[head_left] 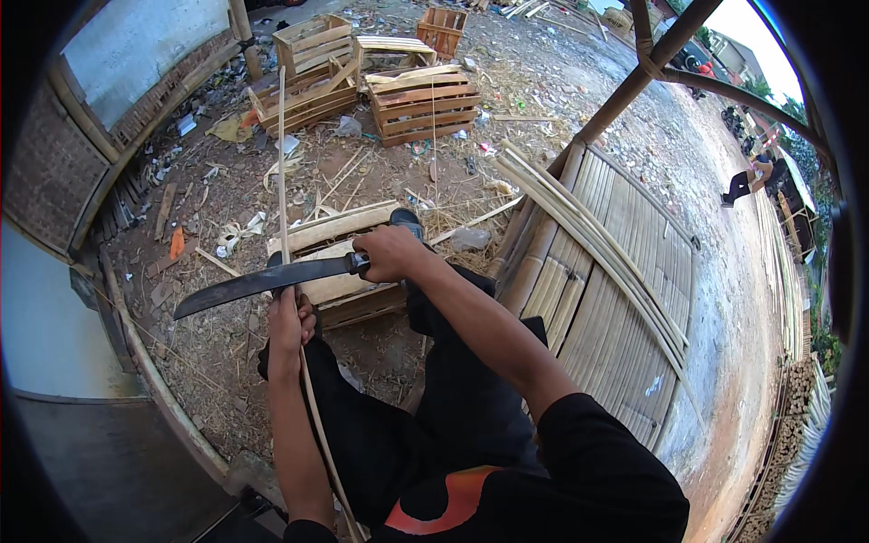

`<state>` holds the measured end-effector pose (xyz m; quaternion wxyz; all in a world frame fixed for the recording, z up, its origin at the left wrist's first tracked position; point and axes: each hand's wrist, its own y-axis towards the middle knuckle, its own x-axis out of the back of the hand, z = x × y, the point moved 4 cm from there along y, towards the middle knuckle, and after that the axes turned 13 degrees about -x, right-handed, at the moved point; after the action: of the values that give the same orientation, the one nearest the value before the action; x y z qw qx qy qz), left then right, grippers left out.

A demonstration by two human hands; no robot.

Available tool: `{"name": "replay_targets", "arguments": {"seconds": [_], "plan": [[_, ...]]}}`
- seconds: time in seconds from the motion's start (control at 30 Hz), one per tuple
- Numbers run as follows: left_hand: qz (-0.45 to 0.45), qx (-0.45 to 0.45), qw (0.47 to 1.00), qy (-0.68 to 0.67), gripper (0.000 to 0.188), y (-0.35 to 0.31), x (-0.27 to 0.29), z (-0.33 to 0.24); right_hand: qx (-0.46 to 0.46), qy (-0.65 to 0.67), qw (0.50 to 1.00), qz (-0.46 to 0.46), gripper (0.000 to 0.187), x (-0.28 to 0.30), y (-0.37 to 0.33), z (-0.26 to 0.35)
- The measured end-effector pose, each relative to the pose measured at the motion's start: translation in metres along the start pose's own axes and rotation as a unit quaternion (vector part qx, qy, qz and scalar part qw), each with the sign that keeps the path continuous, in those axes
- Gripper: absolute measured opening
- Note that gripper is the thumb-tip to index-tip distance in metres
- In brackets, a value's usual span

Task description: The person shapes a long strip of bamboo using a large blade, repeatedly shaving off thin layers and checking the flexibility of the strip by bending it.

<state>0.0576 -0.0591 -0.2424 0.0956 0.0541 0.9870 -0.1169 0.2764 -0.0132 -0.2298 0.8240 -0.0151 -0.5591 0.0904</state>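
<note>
My right hand (389, 252) is closed round the dark handle of a machete (244, 283). Its broad, dark blade points left and lies across a long, thin bamboo strip (283, 172), just above my other hand. My left hand (290, 324) is wrapped round that strip, which runs from the crates ahead back along my left forearm to my lap. Blade and strip appear to touch where they cross. Beneath the blade, between my knees, stands a slatted wooden crate (348, 228), partly hidden by my hands.
Several wooden crates (425, 110) stand ahead on littered ground. To my right, a bamboo-slat platform (625, 262) carries a bundle of long bamboo strips (597, 240). A woven wall (59, 167) borders the left. A person (759, 172) is far off at right.
</note>
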Motion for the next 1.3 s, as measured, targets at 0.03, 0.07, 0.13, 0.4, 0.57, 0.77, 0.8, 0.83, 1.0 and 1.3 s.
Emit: {"name": "replay_targets", "arguments": {"seconds": [0.03,0.07,0.13,0.4,0.57,0.77,0.8,0.83,1.0,1.3], "plan": [[0.003,-0.004,1.0,0.005,0.027,0.001,-0.001,-0.002,-0.003,-0.007,1.0,0.002,0.025,0.001,0.002,-0.001],[-0.002,-0.009,1.0,0.011,0.023,-0.001,0.005,-0.005,0.002,-0.012,1.0,0.006,0.025,0.0,0.007,0.003],[0.007,-0.037,0.998,0.058,0.018,-0.007,-0.003,-0.016,-0.002,-0.024,1.0,0.016,0.025,-0.008,0.009,-0.003],[0.01,-0.038,0.998,0.047,0.024,-0.008,0.011,-0.009,0.055,-0.012,0.998,-0.011,0.032,0.005,-0.008,0.014],[0.006,-0.05,0.992,0.113,0.024,-0.01,0.022,0.005,0.083,-0.032,0.996,-0.033,0.03,0.0,-0.006,0.023],[0.071,-0.028,0.988,0.133,0.042,-0.008,0.017,0.003,0.048,-0.051,0.998,-0.001,0.026,-0.001,0.02,-0.001],[0.081,-0.08,0.982,0.153,0.047,-0.004,0.019,0.003,0.048,-0.052,0.997,0.001,0.026,-0.003,0.023,-0.004],[0.085,-0.107,0.977,0.162,0.05,-0.003,0.02,0.004,0.049,-0.053,0.997,0.003,0.025,-0.005,0.025,-0.005],[0.101,-0.11,0.973,0.175,0.057,-0.001,0.023,0.007,0.045,-0.077,0.996,-0.013,0.025,-0.007,0.029,-0.009],[0.1,-0.052,0.992,0.064,0.027,-0.017,0.02,-0.004,0.028,-0.063,0.998,0.006,0.024,-0.007,0.033,-0.013]]}}
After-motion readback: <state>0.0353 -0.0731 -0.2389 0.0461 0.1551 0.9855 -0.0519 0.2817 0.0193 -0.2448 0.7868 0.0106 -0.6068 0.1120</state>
